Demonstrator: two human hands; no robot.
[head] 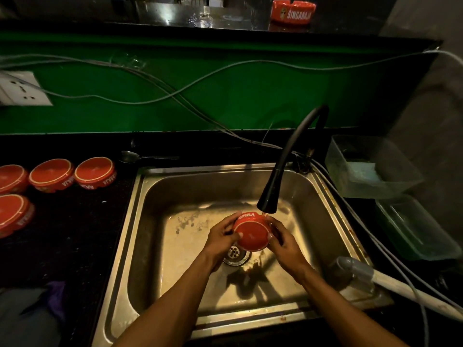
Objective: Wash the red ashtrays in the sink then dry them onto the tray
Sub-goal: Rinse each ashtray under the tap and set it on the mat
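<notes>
Here we hold one red ashtray [252, 232] over the middle of the sink [323, 196], bottom toward us, just under the black tap [269, 196]. Our left hand [221, 237] curls round its left side and our right hand [284, 242] round its right, so both grip it. Four more ashtrays [95, 172] sit upside down on the dark counter [75, 241], near its left edge; we cannot tell whether they are washed. Another stands on the shelf [175, 15] above, toward its right end. We see no clear tray. By our judgement washing is under way and drying remains.
</notes>
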